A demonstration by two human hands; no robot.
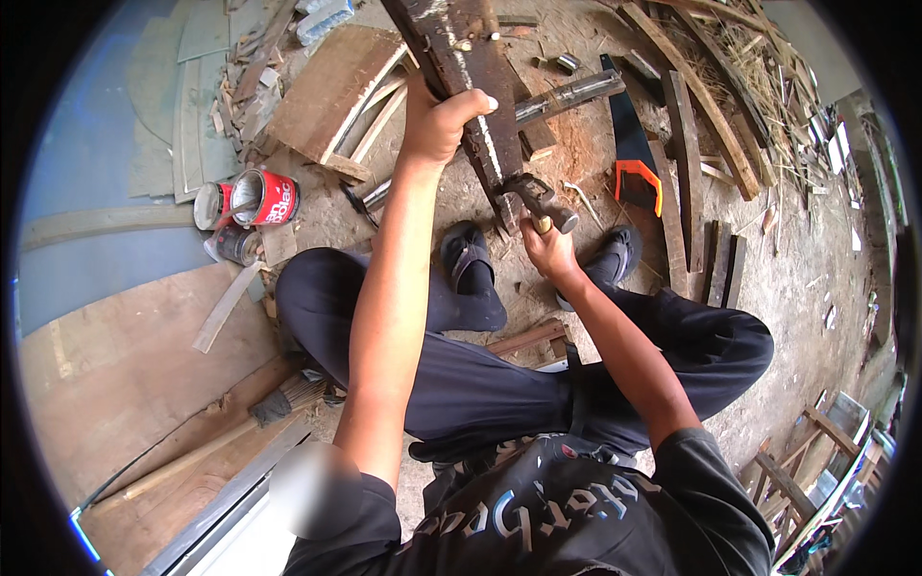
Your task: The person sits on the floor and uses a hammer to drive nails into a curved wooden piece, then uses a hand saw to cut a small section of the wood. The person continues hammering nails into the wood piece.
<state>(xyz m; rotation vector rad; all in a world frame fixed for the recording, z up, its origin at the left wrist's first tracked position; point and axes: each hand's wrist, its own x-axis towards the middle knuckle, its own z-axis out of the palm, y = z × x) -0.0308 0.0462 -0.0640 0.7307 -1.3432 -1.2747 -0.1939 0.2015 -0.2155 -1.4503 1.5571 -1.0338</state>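
Fingers (477,99) gripping plank (471,72), hammer (538,202) raised

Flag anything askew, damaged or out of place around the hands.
The dark plank in the left hand looks worn, with pale scrapes along its edge. The right hand holds a hammer at its lower end. Two red cans lie tipped over on the ground at the left. A handsaw lies among offcuts.

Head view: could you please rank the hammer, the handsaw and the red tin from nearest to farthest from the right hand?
1. Hammer: gripped in the right hand.
2. Handsaw: on the ground, up and to its right.
3. Red tin: far to the left, past the left forearm.
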